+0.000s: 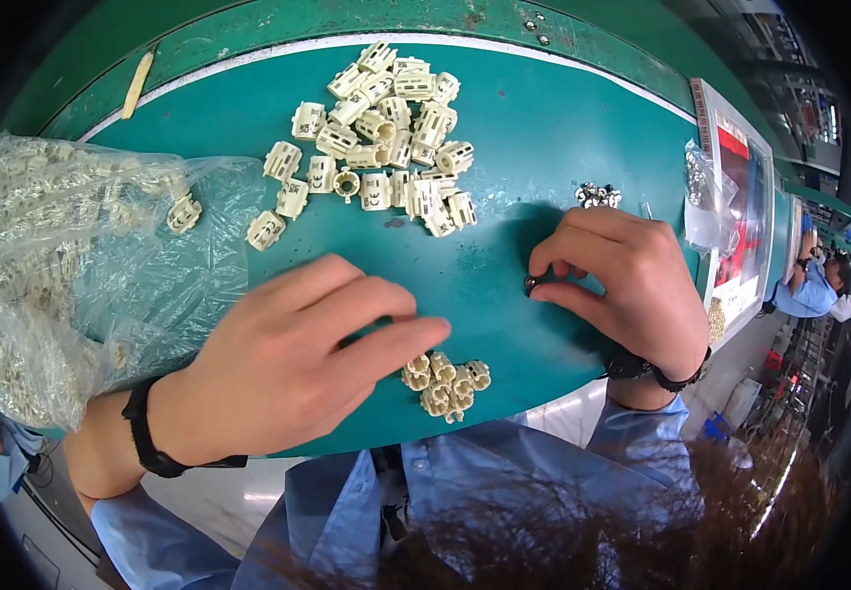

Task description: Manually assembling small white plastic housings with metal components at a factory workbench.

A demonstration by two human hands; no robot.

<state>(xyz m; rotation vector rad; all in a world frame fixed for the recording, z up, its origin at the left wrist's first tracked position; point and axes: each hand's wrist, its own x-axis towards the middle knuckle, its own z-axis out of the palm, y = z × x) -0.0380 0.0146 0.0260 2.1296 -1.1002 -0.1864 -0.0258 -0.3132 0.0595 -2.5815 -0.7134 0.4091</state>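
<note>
My right hand (pixel 632 280) pinches a small dark, shiny part (pixel 530 284) between thumb and forefinger, just above the green mat. Beyond its knuckles lies a little heap of shiny metal pieces (pixel 597 196). My left hand (pixel 312 349) reaches over the mat with fingers partly stretched and apart, and I see nothing in them; its thumb is mostly hidden. Just beyond and below those fingertips sits a small cluster of hollow cream plastic housings (pixel 450 386). A larger pile of similar cream housings (pixel 376 147), some with dark printing, spreads across the far middle of the mat.
At left, a clear plastic bag (pixel 175 285) full of cream housings covers the mat's edge. A pale stick (pixel 137 86) lies on the green border at far left. To the right stand a white-framed red panel (pixel 740 197) and a small clear bag (pixel 705 206). Another person (pixel 809 290) sits farther off.
</note>
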